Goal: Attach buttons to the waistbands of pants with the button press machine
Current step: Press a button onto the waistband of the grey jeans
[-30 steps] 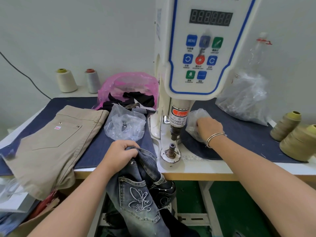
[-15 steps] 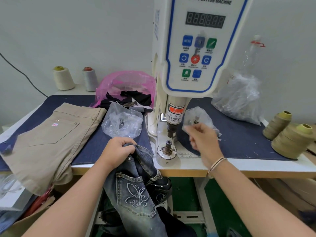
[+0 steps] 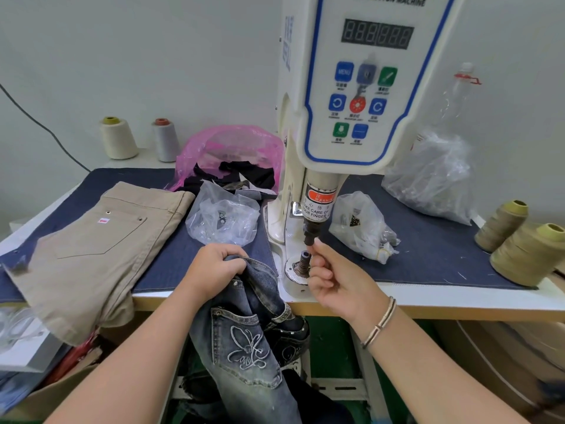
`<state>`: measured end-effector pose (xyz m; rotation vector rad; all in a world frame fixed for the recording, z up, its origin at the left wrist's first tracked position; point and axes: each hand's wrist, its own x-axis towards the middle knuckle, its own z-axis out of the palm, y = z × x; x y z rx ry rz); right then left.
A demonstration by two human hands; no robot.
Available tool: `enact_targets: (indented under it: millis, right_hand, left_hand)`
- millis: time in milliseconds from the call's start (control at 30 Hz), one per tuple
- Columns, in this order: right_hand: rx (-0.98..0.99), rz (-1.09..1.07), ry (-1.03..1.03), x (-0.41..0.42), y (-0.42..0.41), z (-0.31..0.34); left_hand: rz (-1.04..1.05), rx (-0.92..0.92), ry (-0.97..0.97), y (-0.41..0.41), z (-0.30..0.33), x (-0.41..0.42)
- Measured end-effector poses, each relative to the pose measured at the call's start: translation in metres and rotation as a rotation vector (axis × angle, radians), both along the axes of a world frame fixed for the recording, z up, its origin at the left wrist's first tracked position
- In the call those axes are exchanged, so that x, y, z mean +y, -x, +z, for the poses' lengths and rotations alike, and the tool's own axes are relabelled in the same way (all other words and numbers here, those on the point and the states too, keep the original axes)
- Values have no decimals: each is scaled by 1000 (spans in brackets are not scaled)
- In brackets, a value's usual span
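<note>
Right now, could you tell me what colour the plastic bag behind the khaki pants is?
Translucent pink plastic bag, head view.

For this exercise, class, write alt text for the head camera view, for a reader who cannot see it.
A person's right hand holds its fingertips at the black upper punch of a white button press machine, perhaps pinching something small, while the left hand grips the waistband of embroidered blue jeans. Folded beige pants lie further left.

Whatever the right hand pinches beneath the press head is too small to tell; machine's top lettering cut off; jeans run below frame.
</note>
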<state>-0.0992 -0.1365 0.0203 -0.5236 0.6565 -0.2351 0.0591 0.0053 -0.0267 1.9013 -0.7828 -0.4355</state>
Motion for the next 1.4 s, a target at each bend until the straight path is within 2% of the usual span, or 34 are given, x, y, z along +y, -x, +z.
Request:
enact_targets:
  millis: [267,533,667,800,867,967,1067,1133,1200,1333,1400]
  right_hand:
    - [-83,-7,-176,4,4,6]
    - [-35,-18,-111,9,6,9]
    - [-32,-54,-150,10,6,15]
    - [-88,-125,-217,22,12,18]
    - [-130,-184,-183,39,16,14]
    - [-92,-57,99,74,4,7]
    - [22,147,743,81,-48,6]
    - [145,195,1182,68,-92,12]
    - [241,255,1496,50,-130,15]
    - [531,442,1879,24,-182,-1]
    - [604,477,1992,22,-199,-10]
  left_hand:
    - [-16,-18,-9,-4,-2,1]
    - [-24,-20,3,-3,-3,0]
    - [-29,-13,11,-4,-3,0]
    - [-40,-16,13,-5,-3,1]
    - [-43,-14,17,-4,-3,0]
    - [-54,-22,34,-3,-1,0]
    - [-68,-28,69,1,3,1]
    - [-45,-30,68,1,4,1]
    - [-43,-14,70,1,2,1]
    - [-60,8,61,1,-2,1]
    - [-58,2,62,-5,-3,3]
